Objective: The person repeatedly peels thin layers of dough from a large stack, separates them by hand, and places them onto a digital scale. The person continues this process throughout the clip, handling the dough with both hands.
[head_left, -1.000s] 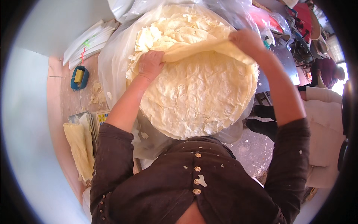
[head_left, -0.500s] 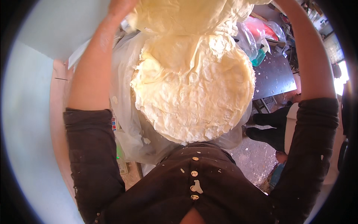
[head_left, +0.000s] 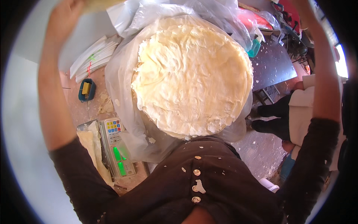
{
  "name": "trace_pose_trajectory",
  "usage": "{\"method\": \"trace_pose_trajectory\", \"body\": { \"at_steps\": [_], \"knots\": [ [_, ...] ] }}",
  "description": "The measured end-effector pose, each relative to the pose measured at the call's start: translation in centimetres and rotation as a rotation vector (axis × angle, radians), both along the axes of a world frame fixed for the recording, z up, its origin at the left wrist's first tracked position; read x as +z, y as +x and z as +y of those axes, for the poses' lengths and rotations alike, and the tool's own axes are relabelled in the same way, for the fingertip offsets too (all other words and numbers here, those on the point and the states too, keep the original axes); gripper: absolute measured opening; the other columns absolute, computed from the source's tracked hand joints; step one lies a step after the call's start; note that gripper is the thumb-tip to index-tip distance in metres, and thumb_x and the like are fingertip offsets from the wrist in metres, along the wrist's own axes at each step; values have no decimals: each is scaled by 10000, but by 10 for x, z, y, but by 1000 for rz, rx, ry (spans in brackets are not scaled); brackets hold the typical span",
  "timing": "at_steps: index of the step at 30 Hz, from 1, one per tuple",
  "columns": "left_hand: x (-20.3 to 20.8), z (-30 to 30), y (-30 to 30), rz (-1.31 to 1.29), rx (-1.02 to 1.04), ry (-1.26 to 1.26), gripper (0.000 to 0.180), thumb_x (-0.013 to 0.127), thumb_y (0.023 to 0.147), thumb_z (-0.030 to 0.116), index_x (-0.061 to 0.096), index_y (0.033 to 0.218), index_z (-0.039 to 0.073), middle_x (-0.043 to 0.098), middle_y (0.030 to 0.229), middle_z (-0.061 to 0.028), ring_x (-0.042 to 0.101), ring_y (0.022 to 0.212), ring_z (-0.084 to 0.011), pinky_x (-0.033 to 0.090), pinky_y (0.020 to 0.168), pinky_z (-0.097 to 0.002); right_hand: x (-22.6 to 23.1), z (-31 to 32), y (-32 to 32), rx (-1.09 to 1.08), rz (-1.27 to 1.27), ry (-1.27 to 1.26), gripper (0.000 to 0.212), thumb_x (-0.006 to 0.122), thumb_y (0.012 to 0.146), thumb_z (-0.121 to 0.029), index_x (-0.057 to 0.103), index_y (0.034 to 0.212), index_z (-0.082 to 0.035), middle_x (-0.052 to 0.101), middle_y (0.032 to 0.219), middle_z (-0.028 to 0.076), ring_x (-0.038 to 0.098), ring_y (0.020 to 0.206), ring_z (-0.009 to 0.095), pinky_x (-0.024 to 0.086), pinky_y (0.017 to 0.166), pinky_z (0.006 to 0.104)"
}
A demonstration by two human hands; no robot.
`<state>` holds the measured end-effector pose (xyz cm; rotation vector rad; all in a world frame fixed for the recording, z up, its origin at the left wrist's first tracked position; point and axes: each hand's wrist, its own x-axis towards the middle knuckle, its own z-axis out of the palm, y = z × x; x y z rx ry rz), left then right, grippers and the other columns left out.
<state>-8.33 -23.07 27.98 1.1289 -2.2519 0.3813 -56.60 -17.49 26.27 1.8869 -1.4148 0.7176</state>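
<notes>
A tall stack of thin, round, pale yellow dough sheets (head_left: pixel 194 86) fills the middle, ragged at its rim and wrinkled on top. It rests on clear plastic sheeting (head_left: pixel 119 86). Raised at the upper left, my left hand (head_left: pixel 67 16) has its fingers closed on the edge of a thin dough sheet (head_left: pixel 102 3), most of which lies beyond the upper edge of the view. My right forearm (head_left: pixel 326 71) reaches up at the far right, and the hand itself is cut off by the top of the picture.
Left of the stack sit a digital scale (head_left: pixel 119 149) bearing folded sheets (head_left: pixel 91 145), a small dark blue basket (head_left: pixel 87 89) and a pile of white bags (head_left: pixel 93 58). A dark metal table (head_left: pixel 274 67) with a teal bottle (head_left: pixel 255 46) stands right. A seated person's legs (head_left: pixel 274 119) show nearby.
The large sheet draped over the stack's far side has been lifted away, baring the stack's top. Both my arms have spread outward, my left hand going left and the right one up out of view.
</notes>
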Motion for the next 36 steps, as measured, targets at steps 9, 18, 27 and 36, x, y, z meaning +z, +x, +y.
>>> {"method": "trace_pose_trajectory", "body": {
  "at_steps": [9,18,27,36],
  "knots": [
    [-217,162,-70,-661,-582,612,123,567,682,73,657,767,76,642,753,-117,637,697,-262,495,585,-358,-253,116,123,285,-110,1161,888,771,668,-374,358,1404,-98,315,1462,144,243,1373,294,146,1129,464],
    [-212,181,-100,-677,-627,586,216,583,702,108,662,901,80,674,894,-102,644,852,-234,491,715,-361,-336,172,240,580,-1002,1389,422,511,877,-226,503,1257,-42,546,1255,144,485,1174,383,390,983,406],
    [-300,159,-111,-414,-607,436,506,493,831,74,457,1322,193,348,1444,-82,281,1351,-301,207,1093,-511,-372,177,210,296,-2949,841,500,304,999,-412,323,1373,-80,395,1388,103,437,1238,271,370,1032,476],
    [-365,118,-117,-723,-552,779,665,463,835,45,308,1432,292,174,1536,-48,100,1425,-293,137,1108,-566,-317,220,155,-101,-1533,1350,472,608,880,-294,490,1246,-21,574,1215,105,547,1117,253,402,967,430]
  ]
}}
